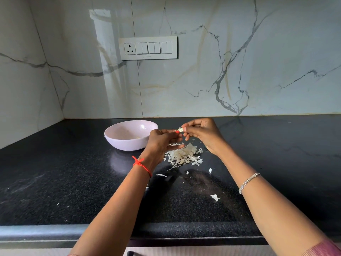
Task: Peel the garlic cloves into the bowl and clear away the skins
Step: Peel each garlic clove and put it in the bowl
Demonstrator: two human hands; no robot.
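Nearest us, papery white skin scraps [215, 197] litter the black speckled counter [73, 182]. Above, left hand [162, 139] and right hand [203, 133] pinch one small pale garlic clove [180, 129]; we judge it light, slippery, best held endwise.

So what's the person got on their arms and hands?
Both forearms are bare. The left wrist carries a knotted red thread, the right wrist a thin silver chain bracelet. A pink sleeve shows on the right arm at the picture's bottom corner. One nail on the left hand looks painted red.
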